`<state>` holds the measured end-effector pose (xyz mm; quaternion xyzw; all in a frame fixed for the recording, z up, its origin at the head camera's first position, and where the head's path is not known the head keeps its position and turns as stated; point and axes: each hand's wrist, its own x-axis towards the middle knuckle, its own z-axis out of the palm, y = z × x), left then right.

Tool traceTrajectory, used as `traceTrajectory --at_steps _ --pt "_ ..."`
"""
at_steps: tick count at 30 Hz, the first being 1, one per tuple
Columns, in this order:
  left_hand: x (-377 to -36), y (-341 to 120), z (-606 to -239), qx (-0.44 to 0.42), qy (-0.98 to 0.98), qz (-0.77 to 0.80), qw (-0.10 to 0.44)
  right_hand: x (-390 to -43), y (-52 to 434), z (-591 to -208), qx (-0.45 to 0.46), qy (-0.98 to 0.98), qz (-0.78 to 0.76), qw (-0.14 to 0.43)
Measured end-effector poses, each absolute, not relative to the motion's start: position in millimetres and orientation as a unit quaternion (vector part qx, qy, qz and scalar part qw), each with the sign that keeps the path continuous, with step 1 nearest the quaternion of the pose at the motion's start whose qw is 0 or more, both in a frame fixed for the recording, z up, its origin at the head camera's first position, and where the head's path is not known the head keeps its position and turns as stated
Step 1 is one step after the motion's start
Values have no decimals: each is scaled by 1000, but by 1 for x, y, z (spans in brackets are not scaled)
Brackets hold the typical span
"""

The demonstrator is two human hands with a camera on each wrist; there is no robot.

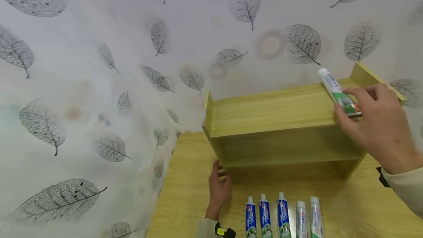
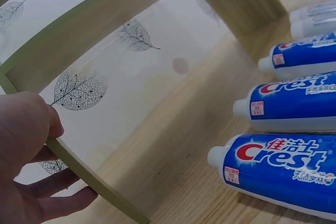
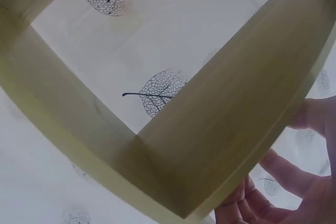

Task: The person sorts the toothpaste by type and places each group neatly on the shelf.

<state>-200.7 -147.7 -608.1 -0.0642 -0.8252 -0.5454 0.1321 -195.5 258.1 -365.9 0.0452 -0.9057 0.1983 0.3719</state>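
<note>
A light wooden shelf unit [image 1: 271,116] stands on a wooden table [image 1: 185,201] against a leaf-patterned wall. My right hand [image 1: 355,104] holds a white and green toothpaste tube [image 1: 333,87] at the right end of the top shelf, cap pointing away. My left hand [image 1: 222,173] grips the lower front edge of the shelf's left side panel [image 2: 84,174], thumb on one face and fingers on the other. In the right wrist view only the shelf's corner [image 3: 210,129] and my right hand [image 3: 283,182] show; the tube is hidden.
Several toothpaste tubes lie in a row on the table in front of the shelf: three blue ones [image 1: 265,216] [image 2: 283,169] and two white ones [image 1: 308,217]. The leaf-patterned wall [image 1: 99,83] runs close along the table's left and back.
</note>
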Motion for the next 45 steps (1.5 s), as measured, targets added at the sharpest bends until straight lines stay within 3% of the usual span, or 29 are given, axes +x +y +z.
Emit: traceTrajectory --at_steps 12,22,45 --pt "-199 -146 -605 -49 -816 -564 122 -155 254 -385 74 -875 169 448" --pt "-200 -146 -605 -48 -817 -557 141 -139 247 -410 102 -882 156 434" --pt "-200 -146 -608 -34 -828 -545 125 -116 183 -522 103 -934 235 250"
